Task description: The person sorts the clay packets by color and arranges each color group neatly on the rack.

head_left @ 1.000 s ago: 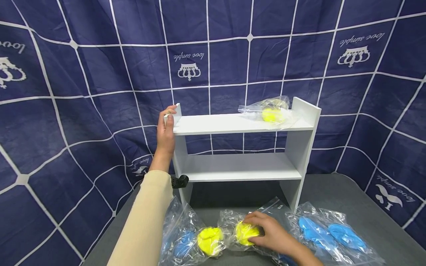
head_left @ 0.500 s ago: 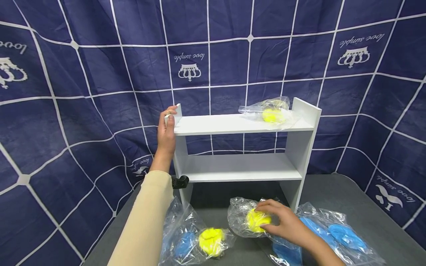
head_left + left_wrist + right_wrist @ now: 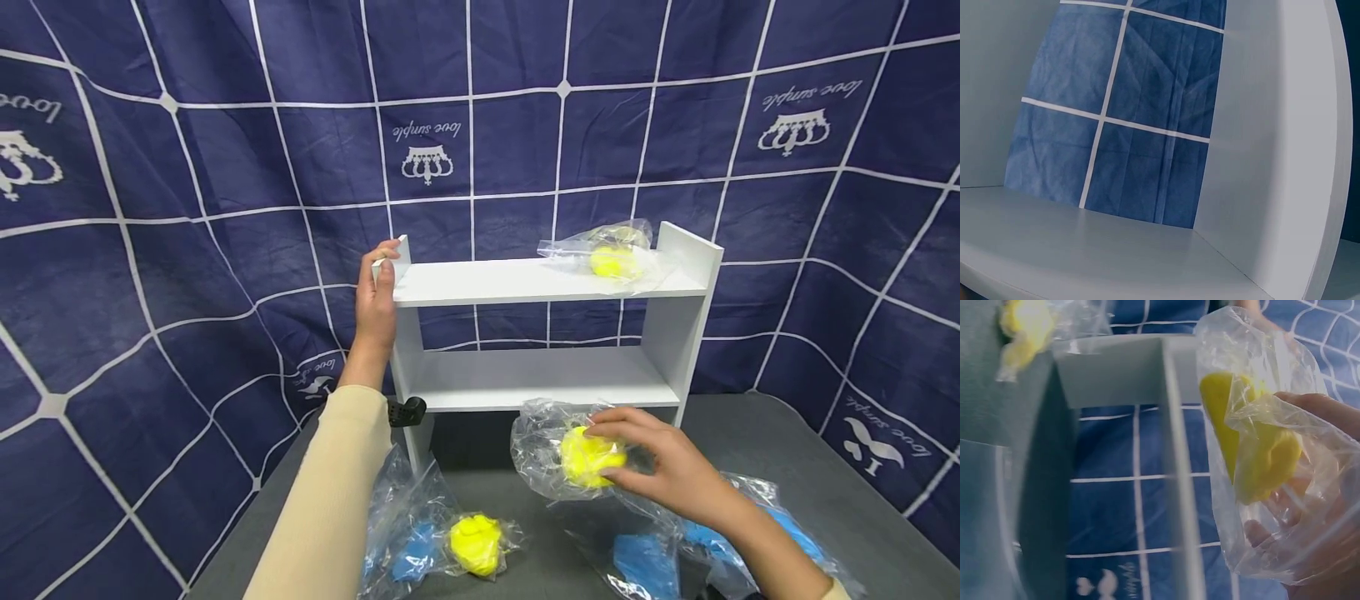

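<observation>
At the upper left of the head view my left hand [image 3: 377,287] grips the top of the left side panel of a white two-tier shelf [image 3: 540,379]. The left wrist view shows the shelf's inner panels. My right hand [image 3: 667,462] pinches a clear plastic bag [image 3: 536,458] holding a soft-looking yellow lump [image 3: 588,457], raised in front of the lower board. In the right wrist view the fingers reach around the yellow lump [image 3: 1266,459] through the crinkled plastic, which covers part of the hand.
Another bagged yellow lump [image 3: 615,262] lies on the top board, right side. On the grey tabletop are a bagged yellow lump [image 3: 476,543], a bagged blue item [image 3: 415,552] at left, and bagged blue items [image 3: 648,562] at right. A navy gridded curtain [image 3: 517,150] surrounds the shelf.
My right hand has lifted the bagged yellow lump off the tabletop, moving up and slightly right. A bagged blue item beneath it has come into view. The left hand stays on the shelf.
</observation>
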Tool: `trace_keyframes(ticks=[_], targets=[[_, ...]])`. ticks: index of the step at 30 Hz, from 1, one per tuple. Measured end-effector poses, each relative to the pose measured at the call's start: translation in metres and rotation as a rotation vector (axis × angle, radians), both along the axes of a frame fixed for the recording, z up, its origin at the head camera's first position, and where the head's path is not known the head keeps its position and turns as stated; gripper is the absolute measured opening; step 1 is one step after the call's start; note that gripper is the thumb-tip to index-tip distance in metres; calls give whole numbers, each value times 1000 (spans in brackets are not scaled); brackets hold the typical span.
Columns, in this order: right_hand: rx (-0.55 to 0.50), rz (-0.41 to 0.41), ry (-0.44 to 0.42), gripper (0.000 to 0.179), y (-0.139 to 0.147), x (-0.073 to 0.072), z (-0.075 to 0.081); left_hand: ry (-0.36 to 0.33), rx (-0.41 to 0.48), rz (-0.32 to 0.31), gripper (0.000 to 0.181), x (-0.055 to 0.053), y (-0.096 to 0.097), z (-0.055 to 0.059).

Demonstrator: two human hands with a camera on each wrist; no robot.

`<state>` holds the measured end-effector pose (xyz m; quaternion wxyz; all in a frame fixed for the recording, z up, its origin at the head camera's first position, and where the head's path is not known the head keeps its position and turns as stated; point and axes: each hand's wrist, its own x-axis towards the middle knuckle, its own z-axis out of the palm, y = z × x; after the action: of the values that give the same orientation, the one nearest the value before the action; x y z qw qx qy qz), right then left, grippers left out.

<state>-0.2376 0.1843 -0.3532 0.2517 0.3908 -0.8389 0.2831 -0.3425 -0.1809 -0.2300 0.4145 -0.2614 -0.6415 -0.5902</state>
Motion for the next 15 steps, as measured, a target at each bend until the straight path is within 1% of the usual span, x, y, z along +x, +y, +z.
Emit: trace_keyframes(ticks=[3, 6, 8, 11, 13, 15], targets=[[-21, 28, 23, 54, 2, 0, 19, -7, -6, 2, 28, 0, 0, 0], [-27, 35, 48, 55, 3, -1, 38, 9, -9, 1, 29, -2, 1, 1], [-25, 39, 64, 56, 0, -1, 51, 23, -2, -5, 29, -9, 0, 0], [-28, 67, 79, 57, -6, -1, 73, 36, 8, -7, 28, -21, -4, -5], [-44, 106, 100, 58, -11, -1, 88, 37, 14, 1, 27, -30, -7, -10], [-67, 145, 132, 58, -18, -2, 103, 39, 14, 12, 27, -34, -10, -14]])
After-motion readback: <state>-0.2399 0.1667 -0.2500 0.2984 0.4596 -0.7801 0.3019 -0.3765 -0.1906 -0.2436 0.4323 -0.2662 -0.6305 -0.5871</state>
